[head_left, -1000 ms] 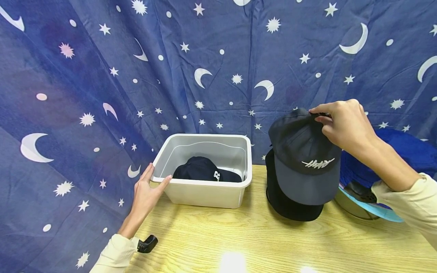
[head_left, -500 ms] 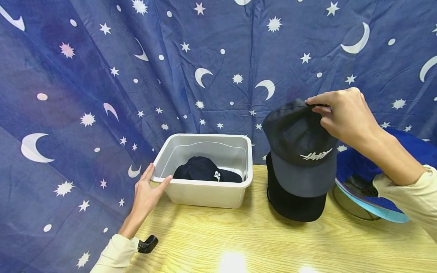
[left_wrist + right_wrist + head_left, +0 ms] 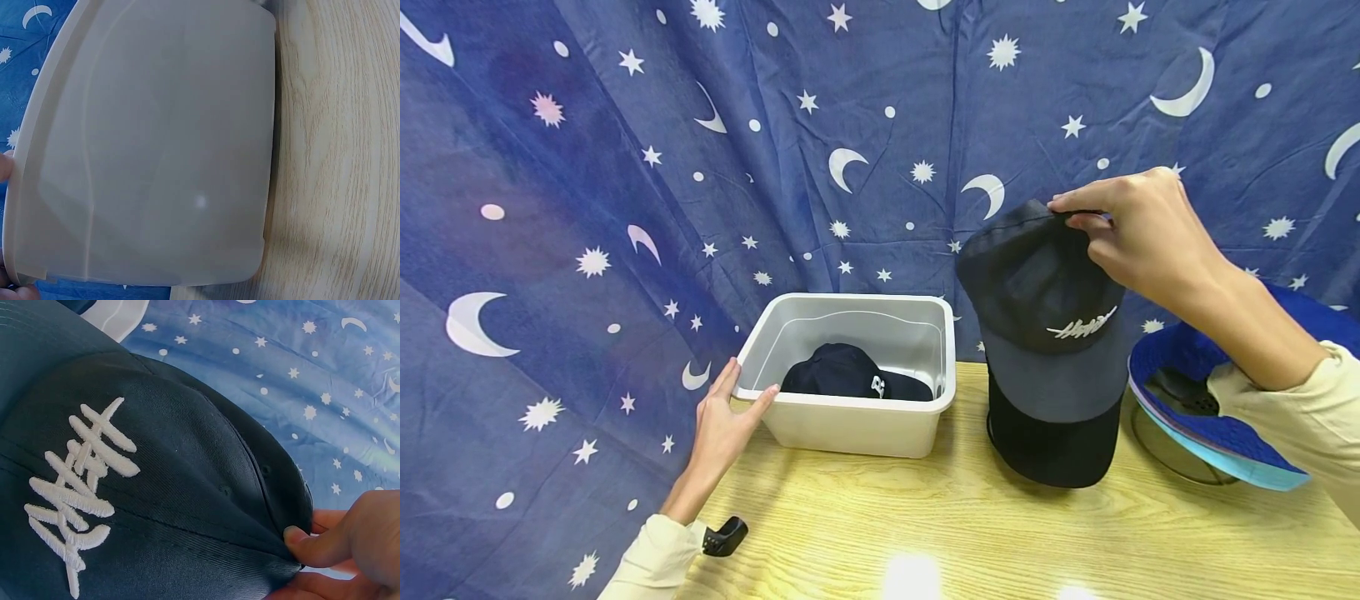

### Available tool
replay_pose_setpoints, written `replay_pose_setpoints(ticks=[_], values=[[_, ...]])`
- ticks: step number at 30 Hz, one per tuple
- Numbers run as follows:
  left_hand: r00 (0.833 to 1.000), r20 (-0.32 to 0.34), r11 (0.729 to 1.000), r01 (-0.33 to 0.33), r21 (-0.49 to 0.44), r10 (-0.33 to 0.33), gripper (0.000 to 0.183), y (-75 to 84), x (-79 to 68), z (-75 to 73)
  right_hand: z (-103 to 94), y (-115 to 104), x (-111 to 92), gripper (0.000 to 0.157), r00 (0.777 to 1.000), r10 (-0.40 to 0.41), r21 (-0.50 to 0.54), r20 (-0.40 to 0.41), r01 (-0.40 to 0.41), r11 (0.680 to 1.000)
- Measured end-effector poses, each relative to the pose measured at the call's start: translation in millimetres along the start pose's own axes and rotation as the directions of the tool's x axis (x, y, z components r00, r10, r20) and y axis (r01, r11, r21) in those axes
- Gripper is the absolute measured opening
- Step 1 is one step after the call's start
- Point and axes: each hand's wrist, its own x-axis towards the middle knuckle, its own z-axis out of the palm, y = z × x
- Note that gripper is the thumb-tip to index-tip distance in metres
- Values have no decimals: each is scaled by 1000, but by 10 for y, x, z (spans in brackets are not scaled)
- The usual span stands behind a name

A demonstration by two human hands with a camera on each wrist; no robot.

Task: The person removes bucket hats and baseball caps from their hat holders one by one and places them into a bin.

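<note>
My right hand (image 3: 1157, 233) pinches the crown of a dark baseball cap (image 3: 1030, 283) between thumb and fingers; the cap hangs with its brim down. White stitched lettering (image 3: 81, 481) marks its front in the right wrist view. Below it, partly hidden, sits a black cap (image 3: 1052, 446) on the table. With its fingers fairly straight, my left hand (image 3: 718, 425) rests at the near left corner of a light grey plastic bin (image 3: 850, 429), thumb on the front rim. Inside the bin lies a navy cap (image 3: 835, 371) with a white emblem. The bin's wall (image 3: 169, 144) fills most of the left wrist view.
At the right, behind my forearm, a bright blue hat (image 3: 1210, 425) with a light blue edge sits on a mesh-like rounded object (image 3: 1172, 450). A wooden table (image 3: 835, 525) carries everything. Behind it hangs a blue curtain (image 3: 887, 208) with white moons and stars.
My right hand has lifted the dark cap upward and to the left, showing more of the black cap beneath. My left hand and the bin have stayed put.
</note>
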Motion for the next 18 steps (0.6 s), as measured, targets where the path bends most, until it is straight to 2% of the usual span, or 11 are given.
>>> replay_pose_setpoints(ticks=[11,18], values=[[1000,1,1000,10,-4,-10,82,-12,-2,1,-25,-111,144,34,999,-47,25,6,47,999],[1000,1,1000,10,-3,-10,81,-8,-2,0,-28,-185,248,32,999,-50,70,-7,50,996]])
